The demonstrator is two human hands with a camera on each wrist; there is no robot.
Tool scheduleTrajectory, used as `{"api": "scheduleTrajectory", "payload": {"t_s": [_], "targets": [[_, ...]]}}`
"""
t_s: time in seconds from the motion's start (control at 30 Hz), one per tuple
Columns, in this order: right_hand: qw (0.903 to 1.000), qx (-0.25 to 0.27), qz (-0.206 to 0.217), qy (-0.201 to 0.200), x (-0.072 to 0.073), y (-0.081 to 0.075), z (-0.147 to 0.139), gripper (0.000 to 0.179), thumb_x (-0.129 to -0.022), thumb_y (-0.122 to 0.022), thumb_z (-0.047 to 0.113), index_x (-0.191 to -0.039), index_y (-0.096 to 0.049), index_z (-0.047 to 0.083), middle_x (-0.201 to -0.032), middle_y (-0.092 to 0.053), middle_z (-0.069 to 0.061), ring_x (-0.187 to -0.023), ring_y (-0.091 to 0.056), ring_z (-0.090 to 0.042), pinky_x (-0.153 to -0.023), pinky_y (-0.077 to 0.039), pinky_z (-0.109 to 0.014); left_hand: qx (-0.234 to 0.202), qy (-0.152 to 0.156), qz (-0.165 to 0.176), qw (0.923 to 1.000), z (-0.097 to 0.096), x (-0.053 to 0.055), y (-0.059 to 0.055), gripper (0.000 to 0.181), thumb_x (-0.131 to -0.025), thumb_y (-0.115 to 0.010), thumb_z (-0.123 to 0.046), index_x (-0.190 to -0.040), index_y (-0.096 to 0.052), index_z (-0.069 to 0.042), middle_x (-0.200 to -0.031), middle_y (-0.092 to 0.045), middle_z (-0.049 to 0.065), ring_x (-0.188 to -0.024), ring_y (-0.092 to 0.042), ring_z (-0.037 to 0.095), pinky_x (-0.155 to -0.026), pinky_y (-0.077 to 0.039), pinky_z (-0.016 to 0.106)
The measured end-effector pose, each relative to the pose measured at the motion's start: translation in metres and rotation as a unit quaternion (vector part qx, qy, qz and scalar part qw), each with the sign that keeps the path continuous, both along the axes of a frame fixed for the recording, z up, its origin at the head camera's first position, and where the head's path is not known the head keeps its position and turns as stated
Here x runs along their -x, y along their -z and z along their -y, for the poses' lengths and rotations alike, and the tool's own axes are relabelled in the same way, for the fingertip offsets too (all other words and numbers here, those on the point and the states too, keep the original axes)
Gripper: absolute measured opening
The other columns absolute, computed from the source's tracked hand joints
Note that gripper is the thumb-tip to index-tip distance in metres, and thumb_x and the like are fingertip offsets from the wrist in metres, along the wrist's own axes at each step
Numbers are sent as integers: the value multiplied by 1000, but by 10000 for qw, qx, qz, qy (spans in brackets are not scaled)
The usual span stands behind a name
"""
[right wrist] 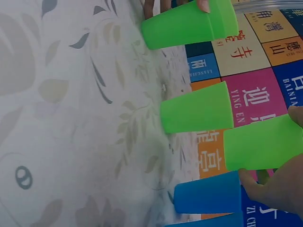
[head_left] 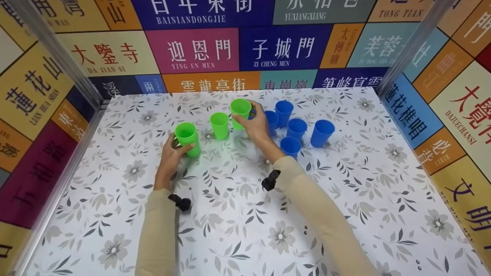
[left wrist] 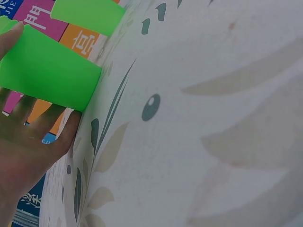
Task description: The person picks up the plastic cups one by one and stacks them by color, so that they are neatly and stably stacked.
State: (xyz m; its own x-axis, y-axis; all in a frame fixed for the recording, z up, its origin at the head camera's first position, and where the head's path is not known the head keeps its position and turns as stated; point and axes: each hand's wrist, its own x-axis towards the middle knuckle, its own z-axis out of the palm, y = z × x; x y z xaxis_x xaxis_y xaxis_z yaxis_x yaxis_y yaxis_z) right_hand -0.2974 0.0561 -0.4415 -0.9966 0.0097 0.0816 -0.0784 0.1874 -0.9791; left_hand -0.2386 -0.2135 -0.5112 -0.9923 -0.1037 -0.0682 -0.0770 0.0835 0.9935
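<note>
My left hand (head_left: 171, 155) grips a green cup (head_left: 188, 138) at the left of the group. A line below its rim in the right wrist view suggests nested cups (right wrist: 189, 26); they stand upright, base at the table. My right hand (head_left: 256, 123) holds another green cup (head_left: 240, 111) between thumb and fingers. In the right wrist view this cup (right wrist: 260, 144) is raised off the table. Between the two hands a single green cup (head_left: 219, 126) stands upright. Just right of my right hand are several upright blue cups (head_left: 322, 134), some partly hidden behind it.
A white table (head_left: 230, 237) with a grey floral print lies under everything. Panels with large printed characters (head_left: 195, 50) rise behind it and along both sides. Clear edging (head_left: 65, 199) runs along the left side of the table.
</note>
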Motion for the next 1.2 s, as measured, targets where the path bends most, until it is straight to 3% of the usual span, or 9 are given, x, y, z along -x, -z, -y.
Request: {"api": "scheduleTrajectory", "payload": {"t_s": [0.23, 0.6, 0.8, 1.07, 1.2], "targets": [[9985, -253, -363, -323, 0, -28, 7, 72, -86, -80, 32, -147, -46, 15, -136, -57, -8, -127, -54, -22, -102, -49, -37, 100, -31, 68, 9999, 0, 1, 2, 72, -89, -75, -21, -151, -38, -17, -150, -48, 16, -137, -49, 35, -107, -47, 50], [9925, -696, -611, -792, -4, -60, 27, 75, -86, -79, 37, -150, -43, 21, -143, -51, -4, -130, -50, -20, -102, -49, -37, 100, -33, 62, 9999, -1, 2, 1, 70, -88, -75, -20, -149, -40, -16, -148, -50, 16, -136, -50, 33, -104, -50, 48], [9896, -597, -749, -1075, -5, -68, 41, 74, -86, -80, 33, -149, -46, 17, -143, -52, -6, -129, -52, -22, -103, -49, -39, -88, 11, 160, 9998, -2, 2, -4, 71, -89, -74, -17, -151, -38, -16, -151, -47, 17, -137, -48, 35, -108, -47, 52], [9864, -386, -706, -1434, -10, -72, 62, 73, -86, -81, 28, -149, -46, 15, -135, -59, -8, -125, -56, -23, -97, -52, -32, -103, 42, 321, 9994, -9, -12, -30, 72, -90, -71, -13, -153, -36, -12, -153, -44, 19, -139, -46, 37, -111, -43, 54], [9841, -382, -660, -1605, -15, -70, 71, 73, -86, -80, 30, -150, -45, 17, -135, -59, -7, -123, -57, -21, -94, -53, -30, -41, 88, 309, 9995, -8, -13, -30, 73, -91, -71, -14, -154, -34, -12, -154, -44, 19, -140, -46, 37, -113, -42, 53]]}}
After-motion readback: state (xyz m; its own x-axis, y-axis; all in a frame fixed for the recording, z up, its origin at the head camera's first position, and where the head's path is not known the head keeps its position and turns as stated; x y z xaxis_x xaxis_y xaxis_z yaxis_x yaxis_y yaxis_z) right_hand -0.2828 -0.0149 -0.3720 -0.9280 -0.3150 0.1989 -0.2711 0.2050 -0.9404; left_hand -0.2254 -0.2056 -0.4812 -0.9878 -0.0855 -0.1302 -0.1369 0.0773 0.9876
